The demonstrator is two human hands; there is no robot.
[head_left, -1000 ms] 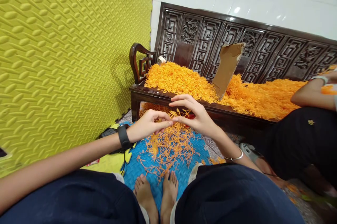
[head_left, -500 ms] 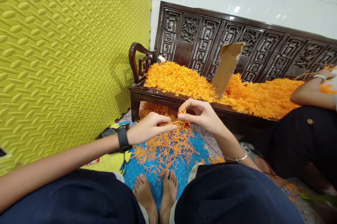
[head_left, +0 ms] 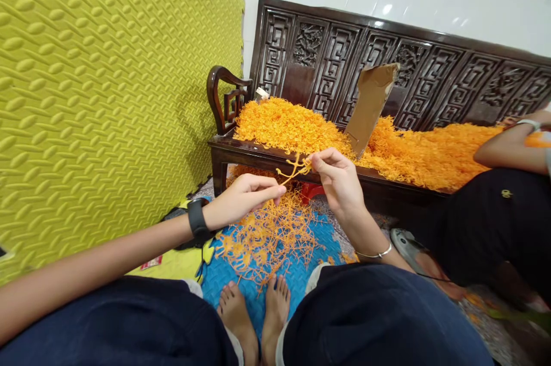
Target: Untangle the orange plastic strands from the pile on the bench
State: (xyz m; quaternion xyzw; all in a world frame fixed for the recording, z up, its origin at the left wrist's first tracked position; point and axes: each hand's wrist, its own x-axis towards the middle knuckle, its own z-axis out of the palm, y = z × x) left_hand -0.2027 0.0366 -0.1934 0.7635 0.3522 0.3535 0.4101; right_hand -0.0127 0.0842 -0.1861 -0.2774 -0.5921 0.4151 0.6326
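Observation:
A thin, branched orange plastic-looking piece (head_left: 294, 171) stretches between my two hands. My left hand (head_left: 247, 197), with a dark band on its wrist, pinches the lower end between thumb and fingers. The upper end, where short prongs stick out, is pinched by the fingertips of my right hand (head_left: 338, 179). Below them, a loose tangle of orange strands (head_left: 275, 240) lies on a blue foam mat (head_left: 325, 237) in front of my bare feet. Behind my hands, a heap of small orange pieces (head_left: 288, 125) covers the seat of a carved dark wooden bench (head_left: 258, 152).
A cardboard piece (head_left: 370, 105) stands upright in the orange heap. To the left rises a yellow foam mat (head_left: 120, 96). Another person's forearm (head_left: 508, 148) and dark-clothed knee (head_left: 477, 211) are at the right. Something red (head_left: 310, 191) shows under the bench edge.
My right hand has moved up and to the right, away from my left hand. The branched orange piece now shows clearly between them. The other person's hand has shifted slightly.

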